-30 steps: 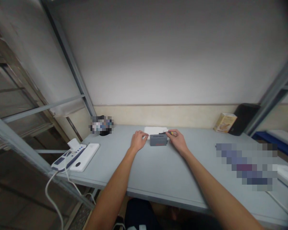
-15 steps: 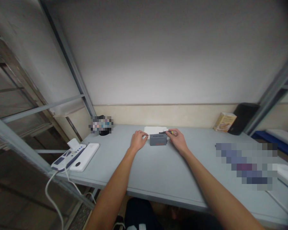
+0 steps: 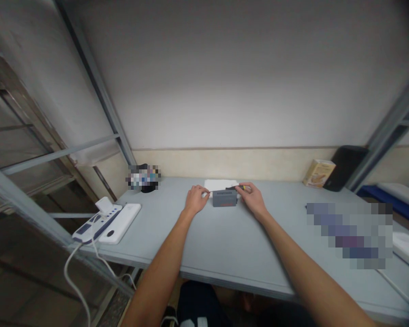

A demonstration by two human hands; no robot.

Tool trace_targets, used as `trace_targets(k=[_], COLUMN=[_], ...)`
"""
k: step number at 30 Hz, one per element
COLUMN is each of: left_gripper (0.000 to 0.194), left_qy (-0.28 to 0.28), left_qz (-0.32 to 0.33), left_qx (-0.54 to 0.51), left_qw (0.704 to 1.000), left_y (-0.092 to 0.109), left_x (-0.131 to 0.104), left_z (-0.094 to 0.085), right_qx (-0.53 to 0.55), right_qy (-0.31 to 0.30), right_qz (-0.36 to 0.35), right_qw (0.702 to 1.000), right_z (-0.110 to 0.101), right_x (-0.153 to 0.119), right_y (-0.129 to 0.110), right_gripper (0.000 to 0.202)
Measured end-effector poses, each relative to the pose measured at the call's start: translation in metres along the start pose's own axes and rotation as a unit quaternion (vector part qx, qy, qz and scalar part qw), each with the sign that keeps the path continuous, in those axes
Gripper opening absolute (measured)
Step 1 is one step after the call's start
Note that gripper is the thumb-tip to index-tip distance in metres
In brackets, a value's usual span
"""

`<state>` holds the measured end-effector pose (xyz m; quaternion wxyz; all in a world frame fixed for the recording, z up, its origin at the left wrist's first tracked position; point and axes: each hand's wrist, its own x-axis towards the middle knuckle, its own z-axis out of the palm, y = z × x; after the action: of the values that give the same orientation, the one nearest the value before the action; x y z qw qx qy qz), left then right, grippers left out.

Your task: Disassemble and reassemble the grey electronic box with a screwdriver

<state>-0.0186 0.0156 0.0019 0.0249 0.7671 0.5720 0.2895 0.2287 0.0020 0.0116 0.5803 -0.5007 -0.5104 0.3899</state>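
Note:
A small dark grey box with a row of vent slots on top stands on the desk between my hands. Behind it lies a white sheet, partly hidden by the box. My left hand is at the box's left end, thumb and fingertips pinched together near a small white bit; what they grip is too small to make out. My right hand is closed on a slim dark tool with a yellow band, which points left above the back of the box. Its exact kind is unclear.
On the left of the grey desk are a white power strip with a plugged-in adapter and a long white object. A yellow box and black case stand at the back right. Blurred items lie on both sides.

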Motion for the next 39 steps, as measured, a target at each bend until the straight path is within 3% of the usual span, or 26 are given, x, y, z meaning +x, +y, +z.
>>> trace_targets(k=[17,39], left_gripper=[0.013,0.008], left_qy=[0.027,0.045], left_qz=[0.027,0.011], left_qx=[-0.065,-0.132], left_qw=[0.997,0.99], left_y=[-0.001,-0.01], left_x=[0.003,0.007], left_z=[0.0,0.01], right_qx=[0.009,0.004], right_qy=[-0.003,-0.005], right_qz=[-0.001,0.005], right_qw=[1.0,1.0], right_z=[0.0,-0.003], right_x=[0.0,0.001], right_y=[0.0,0.0], right_gripper=[0.056,0.052])
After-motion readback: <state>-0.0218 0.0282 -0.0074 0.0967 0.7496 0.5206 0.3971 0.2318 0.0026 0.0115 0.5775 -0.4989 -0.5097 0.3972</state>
